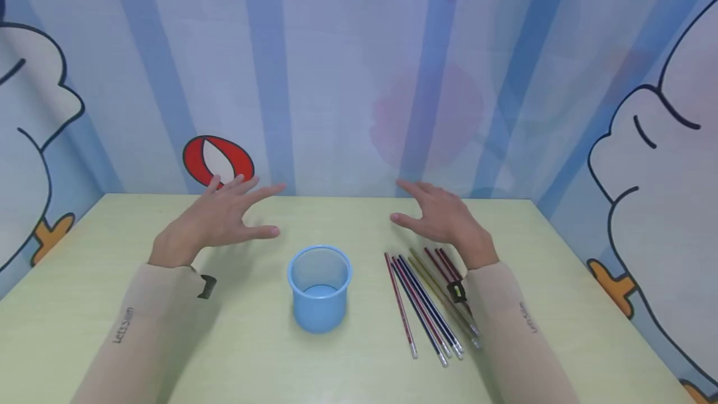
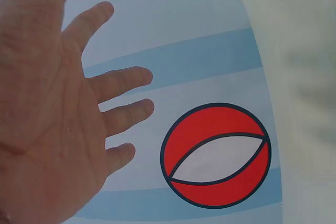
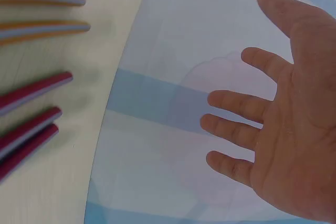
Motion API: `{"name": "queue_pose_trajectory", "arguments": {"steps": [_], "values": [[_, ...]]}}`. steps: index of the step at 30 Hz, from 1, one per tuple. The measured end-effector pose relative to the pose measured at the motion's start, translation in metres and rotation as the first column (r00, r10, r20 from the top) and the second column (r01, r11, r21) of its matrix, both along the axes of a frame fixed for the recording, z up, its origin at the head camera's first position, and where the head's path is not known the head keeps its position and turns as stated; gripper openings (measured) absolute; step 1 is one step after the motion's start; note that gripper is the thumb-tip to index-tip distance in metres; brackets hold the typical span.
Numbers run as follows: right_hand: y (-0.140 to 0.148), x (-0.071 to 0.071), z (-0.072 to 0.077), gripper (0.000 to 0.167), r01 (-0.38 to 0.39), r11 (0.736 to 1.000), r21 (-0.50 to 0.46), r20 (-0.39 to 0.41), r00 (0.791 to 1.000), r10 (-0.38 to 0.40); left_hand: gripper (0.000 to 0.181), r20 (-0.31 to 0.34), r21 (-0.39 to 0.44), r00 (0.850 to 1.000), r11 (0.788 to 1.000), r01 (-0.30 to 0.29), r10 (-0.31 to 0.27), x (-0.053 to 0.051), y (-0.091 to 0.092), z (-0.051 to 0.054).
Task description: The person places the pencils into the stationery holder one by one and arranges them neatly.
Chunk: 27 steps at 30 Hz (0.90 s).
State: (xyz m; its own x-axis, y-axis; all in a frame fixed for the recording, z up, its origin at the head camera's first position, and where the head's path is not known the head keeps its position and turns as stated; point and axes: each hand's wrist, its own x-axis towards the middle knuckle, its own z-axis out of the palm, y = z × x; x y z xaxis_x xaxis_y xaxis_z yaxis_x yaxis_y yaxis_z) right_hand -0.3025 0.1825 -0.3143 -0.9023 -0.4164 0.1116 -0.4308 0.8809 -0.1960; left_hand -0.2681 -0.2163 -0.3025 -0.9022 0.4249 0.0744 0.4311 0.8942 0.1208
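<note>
A light blue plastic cup [image 1: 320, 313] stands upright near the middle of the table, with nothing inside it. To its right lie several pencils [image 1: 426, 304] in red, dark blue and gold, fanned side by side with their metal-tipped ends toward the person. My left hand [image 1: 221, 214] hovers beyond the cup to the left, fingers spread, holding nothing. Above the far ends of the pencils, my right hand [image 1: 443, 214] is held out with fingers apart, also holding nothing. Part of the pencils is hidden under the right sleeve. In the right wrist view, red pencils [image 3: 31, 95] appear beside the palm.
The pale yellow table [image 1: 252, 360] ends at a blue striped backdrop [image 1: 348, 80] behind it. Cartoon figures are printed on the side panels, and a red and white ball [image 2: 215, 156] is printed on the backdrop. Each wrist carries a dark strap piece [image 1: 207, 287].
</note>
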Motion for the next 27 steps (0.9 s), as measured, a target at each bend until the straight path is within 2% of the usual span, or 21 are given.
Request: {"name": "queue_pose_trajectory", "arguments": {"steps": [6, 16, 21, 27], "values": [[-0.011, 0.002, 0.002, 0.071, -0.023, 1.0, -0.004, 0.015, 1.0, 0.023, 0.085, 0.028, 0.053, 0.998, 0.997, 0.05, -0.051, 0.001, 0.0, 0.004], [-0.023, 0.004, 0.002, 0.056, -0.071, 0.996, -0.054, 0.061, 0.995, 0.074, 0.078, 0.046, 0.123, 0.99, 0.984, 0.125, -0.132, 0.002, 0.002, 0.001], [-0.026, 0.003, -0.001, 0.045, -0.086, 0.994, -0.062, 0.086, 0.992, 0.091, 0.074, 0.077, 0.159, 0.988, 0.98, 0.122, -0.135, 0.003, 0.005, 0.003], [-0.03, 0.003, -0.004, 0.041, -0.121, 0.992, -0.043, 0.136, 0.983, 0.126, 0.067, 0.104, 0.178, 0.985, 0.977, 0.117, -0.137, 0.003, 0.011, 0.004]]}}
